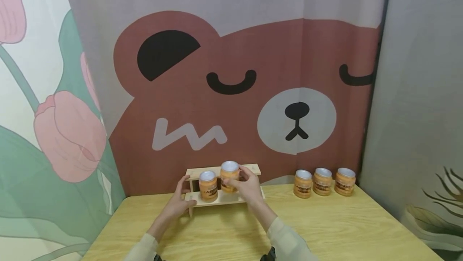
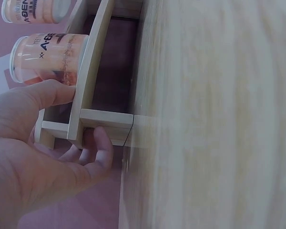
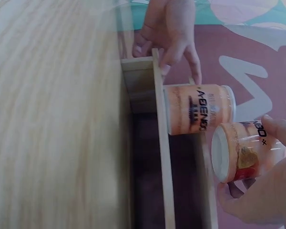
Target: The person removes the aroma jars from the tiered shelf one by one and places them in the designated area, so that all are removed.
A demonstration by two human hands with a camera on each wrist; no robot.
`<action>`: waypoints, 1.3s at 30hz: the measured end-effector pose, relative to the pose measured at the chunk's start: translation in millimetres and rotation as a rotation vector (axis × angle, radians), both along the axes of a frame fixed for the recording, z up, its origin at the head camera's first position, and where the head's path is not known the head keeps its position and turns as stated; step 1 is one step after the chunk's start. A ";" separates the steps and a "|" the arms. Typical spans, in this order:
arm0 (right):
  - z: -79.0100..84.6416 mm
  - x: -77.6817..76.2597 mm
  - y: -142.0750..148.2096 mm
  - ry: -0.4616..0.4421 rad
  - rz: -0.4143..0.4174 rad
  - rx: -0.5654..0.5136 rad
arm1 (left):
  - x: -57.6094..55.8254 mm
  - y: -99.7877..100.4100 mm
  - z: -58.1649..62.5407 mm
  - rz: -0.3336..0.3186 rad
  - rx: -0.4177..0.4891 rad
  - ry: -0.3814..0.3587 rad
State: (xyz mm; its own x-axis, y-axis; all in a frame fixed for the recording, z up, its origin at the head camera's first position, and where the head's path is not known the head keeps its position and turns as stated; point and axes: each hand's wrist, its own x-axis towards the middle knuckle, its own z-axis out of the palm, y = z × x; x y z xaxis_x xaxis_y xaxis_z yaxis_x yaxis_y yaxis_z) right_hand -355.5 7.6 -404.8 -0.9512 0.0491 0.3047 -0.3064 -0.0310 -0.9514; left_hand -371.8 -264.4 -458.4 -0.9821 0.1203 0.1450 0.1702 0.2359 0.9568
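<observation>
A small two-tier wooden rack [image 1: 233,199] stands toward the back of the table. My left hand [image 1: 177,202] grips its left end, the thumb on the lower front board and the fingers curled round the end support [image 2: 107,119]. On the lower board an orange-labelled can [image 1: 208,188] stands upright, close to that thumb. My right hand [image 1: 249,188] holds a second orange can [image 1: 229,177] between thumb and fingers. In the right wrist view this held can [image 3: 248,152] is raised off the lower board, its pale base showing, beside the standing can [image 3: 198,109].
Three more orange cans [image 1: 322,182] stand in a row on the table at the back right. Wood-grain tabletop [image 1: 307,229] extends in front of the rack. Behind it hangs a curtain [image 1: 275,60] with a bear print.
</observation>
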 end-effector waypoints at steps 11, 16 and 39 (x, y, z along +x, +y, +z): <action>10.3 -8.5 25.9 0.013 -0.006 0.016 | 0.5 -2.0 -1.0 0.015 -0.011 0.008; 13.6 -10.3 38.9 0.012 0.016 0.012 | -0.8 -1.0 -1.6 0.004 -0.013 0.013; 5.3 -22.9 68.5 0.023 -0.128 -0.010 | 0.3 -3.5 -1.2 0.022 -0.090 0.069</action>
